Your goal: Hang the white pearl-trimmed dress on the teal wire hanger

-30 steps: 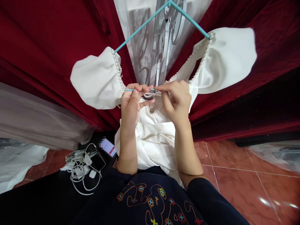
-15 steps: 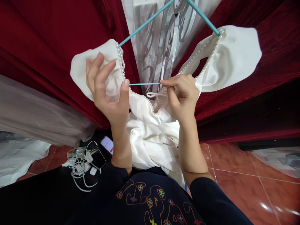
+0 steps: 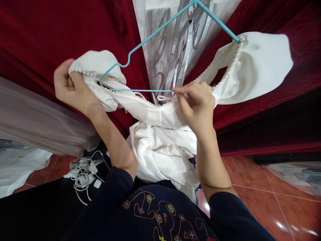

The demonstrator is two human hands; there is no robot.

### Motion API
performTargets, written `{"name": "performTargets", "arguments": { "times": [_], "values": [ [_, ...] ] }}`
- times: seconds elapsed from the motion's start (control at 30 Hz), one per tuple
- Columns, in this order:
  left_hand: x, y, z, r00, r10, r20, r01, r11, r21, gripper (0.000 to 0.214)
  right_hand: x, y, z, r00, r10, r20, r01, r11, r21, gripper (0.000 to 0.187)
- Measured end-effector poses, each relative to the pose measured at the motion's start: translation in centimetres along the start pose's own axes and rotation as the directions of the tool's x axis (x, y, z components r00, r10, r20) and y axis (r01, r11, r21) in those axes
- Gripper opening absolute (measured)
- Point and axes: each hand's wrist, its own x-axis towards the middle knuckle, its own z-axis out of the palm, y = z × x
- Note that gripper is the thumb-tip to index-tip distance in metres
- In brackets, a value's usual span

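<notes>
Satin sleeve (image 3: 100, 63) bunched in my left hand (image 3: 68, 88), fist closed, mid-left, clear of the teal hanger (image 3: 140, 90) end; my right hand (image 3: 198, 104) pinches the neckline (image 3: 160, 104) against it, steadying.

The dress (image 3: 163, 150) hangs on the hanger (image 3: 150, 36) at twelve o'clock, in front of the curtains (image 3: 37, 33). My left hand (image 3: 69, 88) grips its sleeve at ten o'clock, and my right hand (image 3: 198, 103) pinches the hanger's bar at one. Cables (image 3: 81, 177) lie on the floor (image 3: 263, 177) at eight o'clock.
</notes>
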Motion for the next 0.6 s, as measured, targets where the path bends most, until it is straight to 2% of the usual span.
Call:
{"name": "performTargets", "arguments": {
  "times": [0.07,0.1,0.17,0.2,0.27,0.37,0.47,0.57,0.6],
  "values": [
    [-1.6,-0.7,-1.8,0.995,-0.060,-0.074,0.060,0.998,0.001,0.033,-0.1,0.0,0.1,1.000,0.016,-0.005,-0.015,0.998,0.066,0.015],
    [-2.9,-0.8,-2.5,0.992,-0.109,-0.063,0.109,0.994,-0.001,0.032,-0.1,0.0,0.2,1.000,0.022,-0.007,-0.021,0.996,0.089,0.015],
    [-5.8,-0.1,-3.4,0.979,-0.204,0.017,0.205,0.978,-0.048,0.029,-0.1,0.1,0.4,0.999,0.029,-0.014,-0.028,0.995,0.096,0.015],
    [-7.1,0.7,-3.4,0.962,-0.242,0.130,0.253,0.964,-0.077,0.022,-0.1,0.2,0.5,0.999,0.032,-0.018,-0.031,0.996,0.085,0.015],
    [-9.1,2.6,-2.7,0.928,-0.277,0.248,0.317,0.938,-0.137,0.009,0.0,0.3,0.6,0.999,0.032,-0.024,-0.030,0.997,0.067,0.015],
    [-10.0,5.3,-0.6,0.868,-0.316,0.384,0.432,0.861,-0.267,0.026,0.0,0.5,0.6,0.999,0.040,-0.026,-0.038,0.997,0.067,0.016],
    [-9.8,6.4,1.0,0.851,-0.343,0.397,0.490,0.791,-0.366,0.016,-0.3,0.4,0.7,0.999,0.031,-0.038,-0.028,0.998,0.060,0.017],
    [-9.9,5.9,1.4,0.850,-0.371,0.374,0.498,0.796,-0.342,0.019,-0.6,0.1,0.6,0.998,-0.040,-0.057,0.044,0.996,0.078,0.022],
    [-10.0,5.6,1.4,0.843,-0.380,0.379,0.506,0.801,-0.321,0.021,-0.6,0.0,0.5,0.993,-0.065,-0.098,0.074,0.993,0.089,0.023]
  ]
}}
